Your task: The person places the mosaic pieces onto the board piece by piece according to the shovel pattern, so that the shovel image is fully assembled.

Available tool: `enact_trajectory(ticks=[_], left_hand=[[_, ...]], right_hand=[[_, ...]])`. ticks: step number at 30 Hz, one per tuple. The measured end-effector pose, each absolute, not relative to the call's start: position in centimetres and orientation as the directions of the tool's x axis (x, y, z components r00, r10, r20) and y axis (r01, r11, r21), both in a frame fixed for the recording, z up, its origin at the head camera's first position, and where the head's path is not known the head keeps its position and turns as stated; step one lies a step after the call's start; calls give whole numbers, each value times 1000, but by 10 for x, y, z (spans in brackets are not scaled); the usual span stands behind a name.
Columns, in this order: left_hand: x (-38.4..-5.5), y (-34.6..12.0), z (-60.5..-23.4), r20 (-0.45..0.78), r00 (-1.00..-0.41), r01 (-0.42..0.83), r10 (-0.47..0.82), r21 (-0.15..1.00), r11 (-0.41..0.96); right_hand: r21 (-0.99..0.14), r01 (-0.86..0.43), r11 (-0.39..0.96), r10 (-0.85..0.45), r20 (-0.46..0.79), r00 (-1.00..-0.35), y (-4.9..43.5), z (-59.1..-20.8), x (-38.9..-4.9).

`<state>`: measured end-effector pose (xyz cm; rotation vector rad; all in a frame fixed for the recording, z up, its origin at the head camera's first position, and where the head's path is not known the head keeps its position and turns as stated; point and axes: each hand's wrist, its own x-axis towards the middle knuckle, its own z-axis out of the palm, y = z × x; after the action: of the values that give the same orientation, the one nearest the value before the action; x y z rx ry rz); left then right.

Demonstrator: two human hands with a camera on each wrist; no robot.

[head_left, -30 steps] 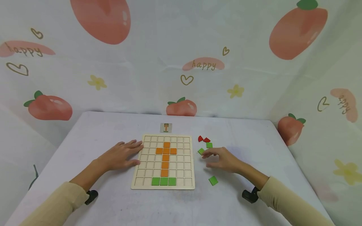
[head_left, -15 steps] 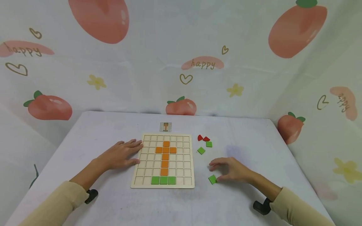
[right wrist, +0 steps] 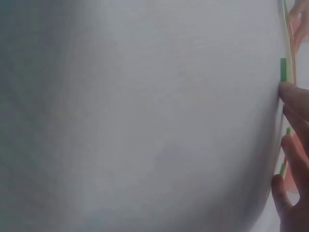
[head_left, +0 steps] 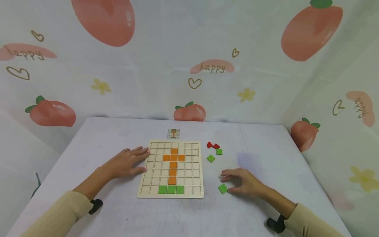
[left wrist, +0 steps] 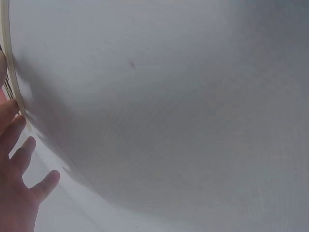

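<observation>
A pale wooden grid board (head_left: 190, 171) lies on the table, with several orange squares (head_left: 172, 172) set in a cross shape and a row of three green squares (head_left: 171, 189) below them. My left hand (head_left: 125, 163) rests flat at the board's left edge, fingers spread and fingertips touching it. To the right of the board, my right hand (head_left: 244, 182) is low over the table with its fingers loosely bent. Its thumb tip is at the right corner of a loose green square tile (head_left: 222, 188), which lies flat; nothing is pinched. In the right wrist view that green tile (right wrist: 283, 70) shows beside the thumb.
Two more green tiles, one nearer (head_left: 211, 158) and one farther (head_left: 218, 151), lie right of the board. Beside them are two red wedge pieces (head_left: 216, 146). A small picture card (head_left: 173, 133) lies behind the board. A patterned cloth (head_left: 154, 65) hangs behind the table.
My right hand has moved from the upper loose green tile toward the person and to the right, down to the nearest green tile. The left hand has stayed at the board's edge.
</observation>
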<state>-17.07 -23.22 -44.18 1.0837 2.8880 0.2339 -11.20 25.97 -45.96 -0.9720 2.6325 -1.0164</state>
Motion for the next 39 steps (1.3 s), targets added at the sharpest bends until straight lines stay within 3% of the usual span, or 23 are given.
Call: enact_trajectory(ticks=[13, 25, 39], left_hand=[[-171, -234, -442, -13, -762, 637, 647, 162, 753], [-172, -234, -444, 3, -753, 651, 658, 154, 744], [-172, -233, -443, -7, -757, 644, 653, 161, 748]], right_hand=[[-553, -664, 504, -677, 224, -701, 252, -461, -111], [-604, -602, 522, -621, 213, -754, 238, -453, -126], [-611, -614, 501, -589, 280, -758, 197, -432, -173]])
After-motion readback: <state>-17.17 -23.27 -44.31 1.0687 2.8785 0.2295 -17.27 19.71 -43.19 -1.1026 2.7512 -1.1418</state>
